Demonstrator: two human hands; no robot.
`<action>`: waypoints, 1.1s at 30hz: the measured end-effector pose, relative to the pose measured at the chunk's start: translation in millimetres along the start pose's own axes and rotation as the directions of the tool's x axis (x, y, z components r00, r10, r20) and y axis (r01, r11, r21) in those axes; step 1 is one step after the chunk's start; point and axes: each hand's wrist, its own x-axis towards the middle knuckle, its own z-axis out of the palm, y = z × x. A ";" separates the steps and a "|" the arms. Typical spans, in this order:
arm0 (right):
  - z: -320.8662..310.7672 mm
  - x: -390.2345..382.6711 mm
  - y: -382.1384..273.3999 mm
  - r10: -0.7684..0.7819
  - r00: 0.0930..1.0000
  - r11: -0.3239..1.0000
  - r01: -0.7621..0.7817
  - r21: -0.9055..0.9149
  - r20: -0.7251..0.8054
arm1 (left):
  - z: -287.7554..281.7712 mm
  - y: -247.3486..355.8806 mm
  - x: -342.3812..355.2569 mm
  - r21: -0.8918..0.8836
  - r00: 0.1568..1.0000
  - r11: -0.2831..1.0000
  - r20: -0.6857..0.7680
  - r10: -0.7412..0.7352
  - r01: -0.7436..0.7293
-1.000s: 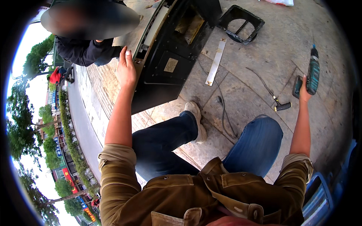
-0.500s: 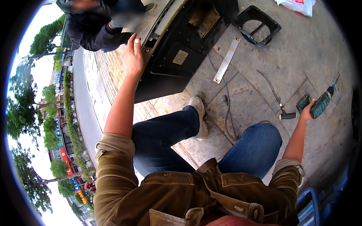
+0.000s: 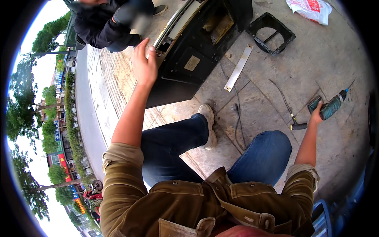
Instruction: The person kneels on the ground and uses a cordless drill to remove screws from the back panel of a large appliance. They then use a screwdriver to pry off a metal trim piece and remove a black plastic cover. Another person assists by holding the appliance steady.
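Note:
A black metal cabinet (image 3: 177, 79) stands tilted in my view at the upper middle, with a square opening and a small pale label on its side. My left hand (image 3: 144, 67) is at the cabinet's near left edge, fingers stretched out and thumb apart. Whether the fingertips touch that edge I cannot tell. Out to the right, my right hand (image 3: 316, 115) grips a green and black cordless drill (image 3: 332, 107) by its handle. Its thin bit points away from me, up and right. The drill is low over the paving, beside a black-handled tool (image 3: 299, 126) with a long thin cord or rod.
A white metal strip (image 3: 239, 68) and a black square frame with a round hole (image 3: 257, 38) lie on the paving. A grey cable with a plug (image 3: 236, 106) runs near my shoe. There is a white plastic bag (image 3: 312, 11) at the far right. Another person (image 3: 106, 29) crouches beyond the cabinet.
My left hand's thumb has spread farther from its fingers. My right hand has shifted slightly left with the drill. The cabinet and floor items sit slightly lower in view.

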 end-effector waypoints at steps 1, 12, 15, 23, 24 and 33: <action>-10.5 -6.4 4.7 0.030 0.999 0.994 -0.026 -0.105 0.031 | -4.7 13.8 -4.3 0.009 0.988 0.988 0.007 0.152 -0.152; 126.8 -150.7 -362.8 -0.631 0.472 0.770 0.280 0.574 0.616 | 21.0 61.2 -8.3 -0.402 0.688 0.580 0.576 -0.441 0.708; 192.2 -172.6 -430.0 -0.758 0.399 0.653 0.448 0.611 0.516 | 25.7 60.9 6.7 -0.405 0.669 0.554 0.598 -0.441 0.727; 237.7 -204.0 -479.6 -0.688 0.344 0.669 0.641 0.376 0.639 | 34.1 39.6 3.4 -0.342 0.657 0.606 0.620 -0.429 0.718; 242.3 -203.0 -477.7 -0.686 0.340 0.668 0.644 0.372 0.643 | 36.4 38.6 3.9 -0.345 0.661 0.610 0.621 -0.421 0.713; 274.8 -206.2 -470.9 -0.684 0.317 0.705 0.519 0.483 0.657 | 42.9 31.1 4.0 -0.415 0.673 0.570 0.639 -0.373 0.710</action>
